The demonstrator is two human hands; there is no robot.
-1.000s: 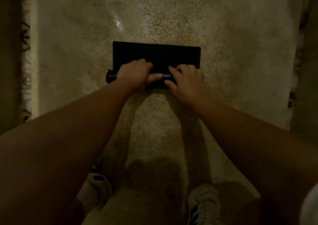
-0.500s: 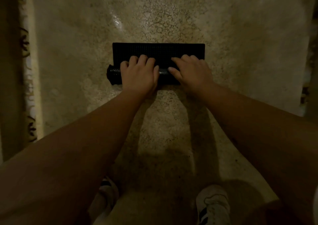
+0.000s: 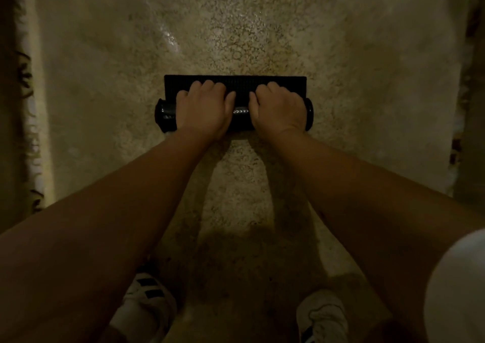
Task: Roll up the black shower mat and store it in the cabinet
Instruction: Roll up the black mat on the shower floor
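Head view: both hands' fingers [image 3: 210,86] curled over the black shower mat [image 3: 236,82], gripping its roll.

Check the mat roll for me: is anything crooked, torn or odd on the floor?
Nothing stands out. The black shower mat is rolled evenly, both ends of the roll level, with a short flat strip left. Left hand and right hand press on the roll. The speckled floor shows only a glare patch.

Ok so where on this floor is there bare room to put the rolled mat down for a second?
The speckled floor lies bare beyond the black shower mat, and to its left and right out to the patterned edging. It is crowded where the left hand and right hand press the roll, and near the shoes.
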